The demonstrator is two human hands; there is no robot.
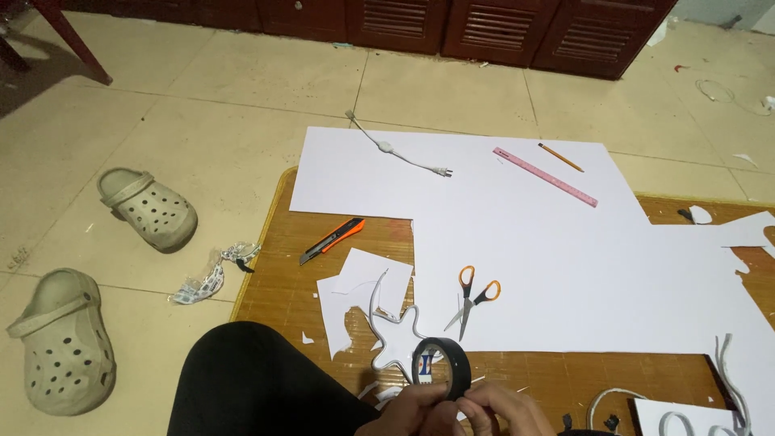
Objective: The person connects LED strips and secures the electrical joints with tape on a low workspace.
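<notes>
Both hands meet at the near edge of the mat (266,274), holding a roll of black tape (443,365) between them. The left hand (408,413) curls its fingers around the roll's lower left side; the right hand (502,410) closes on its lower right, thumb and fingers pinched at the rim. The roll stands on edge, its open centre facing toward the camera and slightly left, so its axis runs roughly from the person out over the mat.

Just beyond the roll lies a white star-shaped cutout (397,343) with a white strip curling up from it, resting on paper scraps (359,291). Scissors (472,300) with orange handles lie on the large white sheet (517,234), blades pointing toward the near edge. An orange box cutter (332,241) sits near the mat's left edge. A pink ruler (545,176) and a pencil (560,157) lie toward the sheet's far right corner, a white cord (395,150) near its far left. Two beige clogs (105,274) sit on the tiled floor, left of the mat.
</notes>
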